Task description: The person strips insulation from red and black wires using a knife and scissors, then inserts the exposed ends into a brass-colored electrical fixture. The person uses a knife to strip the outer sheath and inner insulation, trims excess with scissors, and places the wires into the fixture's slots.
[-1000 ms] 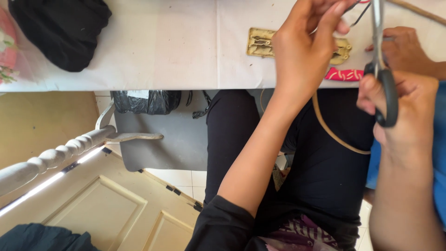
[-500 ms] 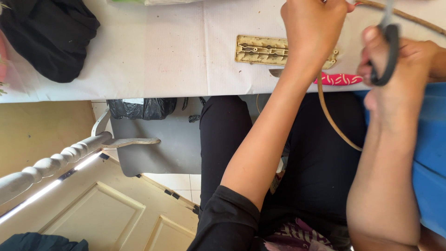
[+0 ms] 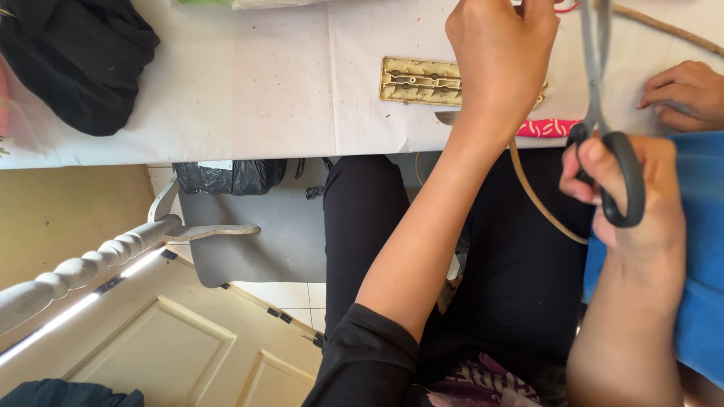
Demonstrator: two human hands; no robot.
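Observation:
My left hand is closed in a fist over the white table, fingers pinched at the top edge where a thin red thread shows. My right hand grips the black handles of grey-bladed scissors, blades pointing up and away beside my left hand. A tan cord curves from under my left wrist across my lap. What the fist encloses is hidden.
A cream plastic plate with slots and a pink patterned strip lie near the table's edge. Another person's hand rests on the table at right, above blue cloth. Black fabric lies far left; a black bag sits below.
My right hand has dropped lower with the scissors after lifting them. My left hand has shifted toward the top edge. The other person's hand now shows clear of my right hand.

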